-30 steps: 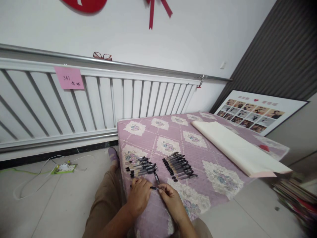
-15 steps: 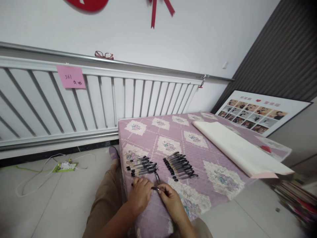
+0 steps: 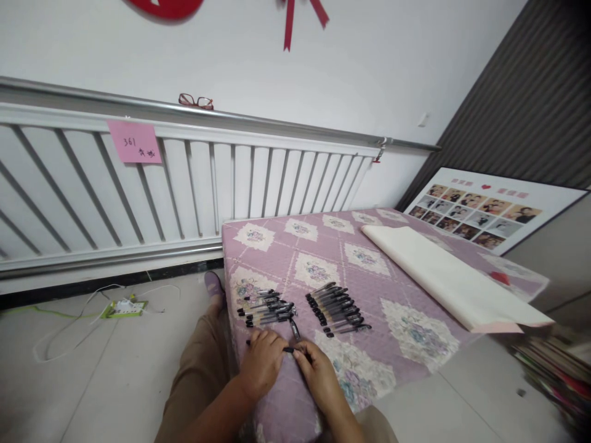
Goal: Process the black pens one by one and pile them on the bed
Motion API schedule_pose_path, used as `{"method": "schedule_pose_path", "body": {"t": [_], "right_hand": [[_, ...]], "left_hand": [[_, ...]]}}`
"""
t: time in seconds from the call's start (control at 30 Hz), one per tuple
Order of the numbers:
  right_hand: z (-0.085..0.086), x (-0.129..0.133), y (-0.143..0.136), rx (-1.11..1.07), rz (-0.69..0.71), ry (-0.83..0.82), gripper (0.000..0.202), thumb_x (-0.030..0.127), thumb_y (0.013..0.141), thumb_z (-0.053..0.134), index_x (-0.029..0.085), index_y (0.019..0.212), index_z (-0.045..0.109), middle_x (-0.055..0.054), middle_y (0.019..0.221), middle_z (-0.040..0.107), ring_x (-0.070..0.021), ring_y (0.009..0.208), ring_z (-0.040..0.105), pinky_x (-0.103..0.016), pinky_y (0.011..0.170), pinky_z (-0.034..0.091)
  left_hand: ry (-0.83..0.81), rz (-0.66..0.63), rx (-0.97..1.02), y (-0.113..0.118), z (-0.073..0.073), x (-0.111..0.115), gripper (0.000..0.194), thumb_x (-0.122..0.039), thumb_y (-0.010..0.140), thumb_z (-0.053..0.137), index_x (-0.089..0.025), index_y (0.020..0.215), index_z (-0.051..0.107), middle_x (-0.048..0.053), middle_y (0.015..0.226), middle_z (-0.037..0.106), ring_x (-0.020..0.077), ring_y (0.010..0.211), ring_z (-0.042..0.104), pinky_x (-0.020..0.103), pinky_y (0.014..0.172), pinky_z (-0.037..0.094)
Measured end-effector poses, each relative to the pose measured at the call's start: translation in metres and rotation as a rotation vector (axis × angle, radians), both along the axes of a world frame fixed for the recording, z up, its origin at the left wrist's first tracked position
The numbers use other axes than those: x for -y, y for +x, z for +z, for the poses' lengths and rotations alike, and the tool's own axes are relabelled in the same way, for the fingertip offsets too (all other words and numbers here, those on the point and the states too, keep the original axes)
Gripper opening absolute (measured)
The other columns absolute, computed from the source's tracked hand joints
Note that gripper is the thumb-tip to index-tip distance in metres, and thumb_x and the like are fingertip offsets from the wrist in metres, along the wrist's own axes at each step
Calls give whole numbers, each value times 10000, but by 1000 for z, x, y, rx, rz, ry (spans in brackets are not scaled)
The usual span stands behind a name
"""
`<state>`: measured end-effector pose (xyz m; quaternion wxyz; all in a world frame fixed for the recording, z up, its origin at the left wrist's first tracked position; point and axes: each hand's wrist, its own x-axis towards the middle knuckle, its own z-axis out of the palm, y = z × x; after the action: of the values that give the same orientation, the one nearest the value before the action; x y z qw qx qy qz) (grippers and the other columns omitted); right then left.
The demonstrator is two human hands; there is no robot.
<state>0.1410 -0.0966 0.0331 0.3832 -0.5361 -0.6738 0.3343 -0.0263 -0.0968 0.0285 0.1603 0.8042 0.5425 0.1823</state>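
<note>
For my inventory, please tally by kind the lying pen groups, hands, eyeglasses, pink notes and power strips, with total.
Left pen group, right pen group: 2
Left hand, right hand: 2
Eyeglasses: 1
Pink note: 1
Power strip: 1
Total: 7

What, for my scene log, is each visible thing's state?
Left hand: curled over a pen
Right hand: pinching the pen's end
Left pens: loosely bunched
Right pens: lying side by side
Cream sheet: apparently folded
Photo board: leaning
Pink note: hanging
Eyeglasses: resting upright
Power strip: face up
</note>
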Motion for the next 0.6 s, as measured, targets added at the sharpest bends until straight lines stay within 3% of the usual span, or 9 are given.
{"method": "schedule_pose_path", "body": {"t": [0.2,0.37,0.6], "right_hand": [[-1,-1,-5,123,-3,44,283,389,872,487,216,709,639,-26,716,648,-189,704,602,-273,680,449],[-5,-1,-3,46,-6,13,211,315,824,556,217,984,652,-41,931,688,-199,856,629,-288,802,463],[-1,0,1,-90,-18,-46,191,326,818,548,209,908,668,-34,870,701,-204,836,640,-293,788,474]], "left_hand": [[25,17,38,0,-4,0,216,-186,942,404,-251,1000,602,0,1004,616,183,989,504,348,925,308],[38,30,77,0,-9,-1,222,-187,938,409,-251,1024,603,8,1028,617,192,1006,505,353,925,314],[66,77,64,0,-5,2,259,-219,935,442,-272,1162,555,15,1129,610,204,1074,496,387,983,272]]}}
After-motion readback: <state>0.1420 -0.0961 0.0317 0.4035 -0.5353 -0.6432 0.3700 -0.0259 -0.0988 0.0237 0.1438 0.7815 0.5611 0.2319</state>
